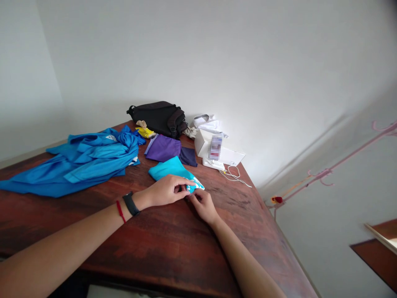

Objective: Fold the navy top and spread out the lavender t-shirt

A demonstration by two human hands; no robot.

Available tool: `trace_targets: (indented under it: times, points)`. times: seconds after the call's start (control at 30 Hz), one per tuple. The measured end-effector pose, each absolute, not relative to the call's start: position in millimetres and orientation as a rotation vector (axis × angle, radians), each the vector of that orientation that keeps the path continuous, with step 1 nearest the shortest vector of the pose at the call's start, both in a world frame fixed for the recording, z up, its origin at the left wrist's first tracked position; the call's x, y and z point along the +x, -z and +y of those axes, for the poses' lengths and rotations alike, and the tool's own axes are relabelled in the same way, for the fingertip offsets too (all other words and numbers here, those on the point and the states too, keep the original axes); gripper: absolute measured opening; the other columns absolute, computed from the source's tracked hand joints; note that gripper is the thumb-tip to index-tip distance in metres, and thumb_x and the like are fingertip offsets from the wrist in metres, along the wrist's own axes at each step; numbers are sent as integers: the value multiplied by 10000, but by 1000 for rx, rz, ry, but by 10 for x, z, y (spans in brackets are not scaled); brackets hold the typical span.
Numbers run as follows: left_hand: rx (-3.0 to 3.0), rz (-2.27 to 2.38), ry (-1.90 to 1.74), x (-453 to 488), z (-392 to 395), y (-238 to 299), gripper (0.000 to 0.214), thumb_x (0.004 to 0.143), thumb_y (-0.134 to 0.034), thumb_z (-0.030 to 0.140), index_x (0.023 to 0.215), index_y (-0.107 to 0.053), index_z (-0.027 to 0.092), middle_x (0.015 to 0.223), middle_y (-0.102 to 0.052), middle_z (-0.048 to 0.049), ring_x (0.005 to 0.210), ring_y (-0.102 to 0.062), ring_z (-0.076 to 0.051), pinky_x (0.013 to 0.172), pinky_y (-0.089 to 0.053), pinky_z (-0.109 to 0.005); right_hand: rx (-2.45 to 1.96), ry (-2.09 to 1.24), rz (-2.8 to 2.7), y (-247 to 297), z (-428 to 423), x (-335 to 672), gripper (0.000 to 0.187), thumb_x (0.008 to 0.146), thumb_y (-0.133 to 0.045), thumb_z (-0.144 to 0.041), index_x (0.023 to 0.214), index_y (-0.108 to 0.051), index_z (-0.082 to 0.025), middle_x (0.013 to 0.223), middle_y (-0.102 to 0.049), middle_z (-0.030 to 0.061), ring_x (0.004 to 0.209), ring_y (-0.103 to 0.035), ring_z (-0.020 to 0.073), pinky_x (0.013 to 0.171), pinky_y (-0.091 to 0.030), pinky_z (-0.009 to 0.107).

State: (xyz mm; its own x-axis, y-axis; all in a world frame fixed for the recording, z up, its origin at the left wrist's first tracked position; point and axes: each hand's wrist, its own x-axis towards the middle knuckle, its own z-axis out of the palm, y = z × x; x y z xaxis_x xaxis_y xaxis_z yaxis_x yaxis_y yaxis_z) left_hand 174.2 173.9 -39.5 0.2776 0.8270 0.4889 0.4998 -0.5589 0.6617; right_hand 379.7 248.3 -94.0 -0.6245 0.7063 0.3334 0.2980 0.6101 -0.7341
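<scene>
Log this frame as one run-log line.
left hand: pinching teal cloth | right hand: at its corner | nearby: purple cloth | surface: wooden table

The left hand (pixel 166 190) curls toward the right hand (pixel 203 205), fingertips close together

turquoise cloth (pixel 169 169) partly hidden by left hand (pixel 166 190), box label (pixel 215 147) pixelated

- The only view comes from a camera worn on the person's head, facing forward and down over both forearms.
- It sits close above the left hand (pixel 165 191), the right hand (pixel 203 206) and a folded teal cloth (pixel 170 171).
- It rolls sideways, slanting the dark reddish-brown wooden table (pixel 161 244).
</scene>
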Motion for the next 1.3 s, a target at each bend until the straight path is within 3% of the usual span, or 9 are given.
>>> trace_targets:
  times: [0.13, 0.23, 0.37, 0.53, 0.7, 0.83, 0.97, 1.13, 1.3]
  points:
    - [2151, 1337, -1242, 1692, 1703, 327, 409, 975, -556, 426, 1322, -658, 234, 797, -700, -10, 618, -604, -148, 584, -466, -240, -820, -938, -2002, 946, 2506, 3811, 399, 957, -548, -541, 774, -593, -189, 706, -614, 4, 668, -556, 160, 655, -436, 273]
    - [2193, 1523, -1327, 1621, 1716, 285, 349, 996, -525, 409, 1243, -675, 212, 980, -724, -32, 742, -649, -150, 706, -509, -252, -832, -923, -1856, 951, 2533, 3815, 380, 941, -568, -556, 815, -567, -197, 751, -591, -6, 696, -529, 154, 678, -436, 262]
    - [2258, 1628, -1429, 1492, 1817, 321, 263, 1005, -496, 339, 1119, -692, 205, 1097, -697, -61, 987, -667, -197, 899, -524, -303, -872, -962, -1766, 972, 2587, 3828, 443, 990, -445, -581, 924, -647, -192, 902, -670, 40, 846, -594, 192, 786, -469, 287]
    - [2218, 1902, -1401, 1331, 2013, 575, 329, 940, -561, 300, 1237, -625, 173, 1328, -574, -142, 1283, -543, -295, 1117, -435, -456, -894, -1009, -1806, 980, 2610, 3837, 532, 1007, -382, -596, 946, -703, -176, 968, -717, 69, 927, -628, 231, 844, -471, 314]
    - [2010, 2232, -976, 1274, 2068, 732, 519, 916, -596, 343, 1396, -510, 164, 1482, -481, -191, 1374, -475, -363, 1096, -443, -507, -914, -845, -1974, 937, 2576, 3833, 478, 950, -530, -589, 780, -699, -176, 786, -674, 34, 780, -585, 204, 738, -452, 285]
    - [1965, 2294, -812, 1246, 2056, 716, 615, 931, -573, 373, 1488, -412, 168, 1421, -571, -178, 1305, -543, -376, 1042, -468, -497, -898, -838, -2023, 935, 2565, 3825, 364, 905, -634, -533, 860, -747, -190, 904, -703, 51, 818, -618, 208, 724, -472, 274]
    - [1925, 2324, -794, 1153, 2087, 736, 696, 918, -589, 353, 1533, -339, 141, 1341, -634, -184, 1254, -583, -375, 1007, -481, -469, -875, -818, -2038, 977, 2584, 3821, 297, 897, -647, -467, 857, -752, -192, 959, -696, 63, 864, -636, 213, 744, -485, 274]
    - [1881, 2265, -857, 1064, 2143, 816, 739, 901, -611, 328, 1547, -312, 130, 1425, -563, -202, 1274, -584, -326, 1027, -468, -397, -1038, -795, -1928, 1018, 2628, 3834, 371, 890, -602, -517, 778, -667, -169, 720, -639, 28, 657, -557, 174, 592, -424, 253]
    - [1801, 2238, -895, 1104, 2143, 778, 742, 925, -573, 408, 1539, -322, 74, 1300, -643, -200, 1205, -627, -325, 986, -487, -388, -1099, -772, -1806, 1013, 2679, 3867, 423, 887, -570, -566, 749, -622, -170, 611, -550, -10, 580, -478, 146, 537, -360, 240]
